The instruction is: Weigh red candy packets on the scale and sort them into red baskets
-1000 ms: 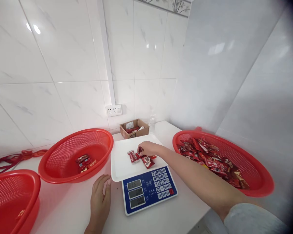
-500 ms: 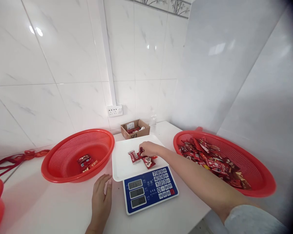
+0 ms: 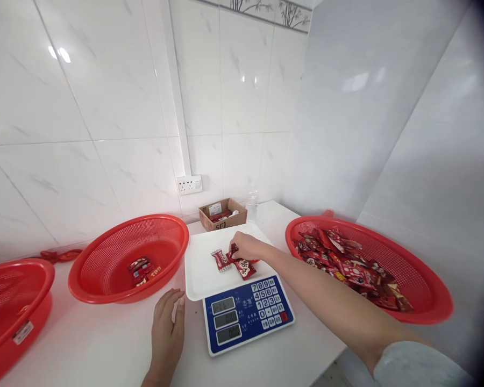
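Note:
My right hand (image 3: 246, 246) is over the white tray (image 3: 197, 279) of a digital scale (image 3: 248, 314), its fingers closed on a small red candy packet (image 3: 233, 250). Touching or close beside it on the tray lie a pink-and-red wrapped candy (image 3: 221, 260) and a dark red candy packet (image 3: 245, 269) with white lettering. Something bright red is partly hidden under the hand. My left hand (image 3: 168, 322) rests on the white table left of the scale, holding nothing, thumb apart from the fingers.
A red basket (image 3: 80, 279) with a few candies stands left of the scale. Another red basket (image 3: 44, 285) is cut off at the far left. To the right, a red basket (image 3: 435, 301) holds many candy packets. Behind the tray are a cardboard box (image 3: 222, 215) and a clear plastic item (image 3: 251, 204).
The far-left red basket has come further into view, moving right and covering much of the red ribbon. Both my hands and the candies on the tray stay almost the same.

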{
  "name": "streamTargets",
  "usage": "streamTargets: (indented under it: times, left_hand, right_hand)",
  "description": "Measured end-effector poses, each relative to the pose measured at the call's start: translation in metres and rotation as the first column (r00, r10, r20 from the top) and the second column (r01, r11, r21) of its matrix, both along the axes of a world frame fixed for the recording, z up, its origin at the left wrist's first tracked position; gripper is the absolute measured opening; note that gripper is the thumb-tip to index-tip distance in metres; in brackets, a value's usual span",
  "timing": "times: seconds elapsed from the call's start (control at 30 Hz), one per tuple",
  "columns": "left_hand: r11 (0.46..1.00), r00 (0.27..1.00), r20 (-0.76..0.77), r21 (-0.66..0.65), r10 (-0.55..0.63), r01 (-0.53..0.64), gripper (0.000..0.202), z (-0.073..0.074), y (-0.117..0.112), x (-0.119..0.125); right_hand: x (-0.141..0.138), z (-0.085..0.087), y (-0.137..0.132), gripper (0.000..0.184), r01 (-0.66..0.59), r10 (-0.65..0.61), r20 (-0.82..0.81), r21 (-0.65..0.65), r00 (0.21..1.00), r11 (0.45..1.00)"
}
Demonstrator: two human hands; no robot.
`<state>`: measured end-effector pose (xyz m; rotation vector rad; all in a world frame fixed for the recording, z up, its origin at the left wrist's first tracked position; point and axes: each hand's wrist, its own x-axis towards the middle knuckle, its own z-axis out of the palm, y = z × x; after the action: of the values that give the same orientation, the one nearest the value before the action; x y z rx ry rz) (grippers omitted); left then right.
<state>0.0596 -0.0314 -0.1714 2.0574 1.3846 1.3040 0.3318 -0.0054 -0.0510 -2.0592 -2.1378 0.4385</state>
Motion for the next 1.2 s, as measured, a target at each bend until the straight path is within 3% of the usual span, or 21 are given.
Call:
streamTargets:
  times: [0.57, 0.87, 1.2]
  left_hand:
    - [0.999, 1.0, -0.01, -0.037, 0.003, -0.003, 0.036, -0.005, 0.002, -0.001]
    - [1.0, 1.0, 0.006, 0.008, -0.008, 0.008, 0.033, -0.004, 0.002, 0.0]
    - [1.0, 1.0, 0.018, -0.003, -0.002, 0.002, 0.033, -0.004, 0.002, -0.001]
  right_hand:
    - [0.004, -0.011, 0.002, 0.015, 0.203, -0.162, -0.271, 0.13, 0.949, 0.971]
    - [-0.005, -0.009, -0.003, 0.016, 0.255, -0.155, -0.457, 0.167, 0.876, 0.952]
    - [-0.005, -0.008, -0.006, 0.012, 0.264, -0.149, -0.456, 0.199, 0.877, 0.944]
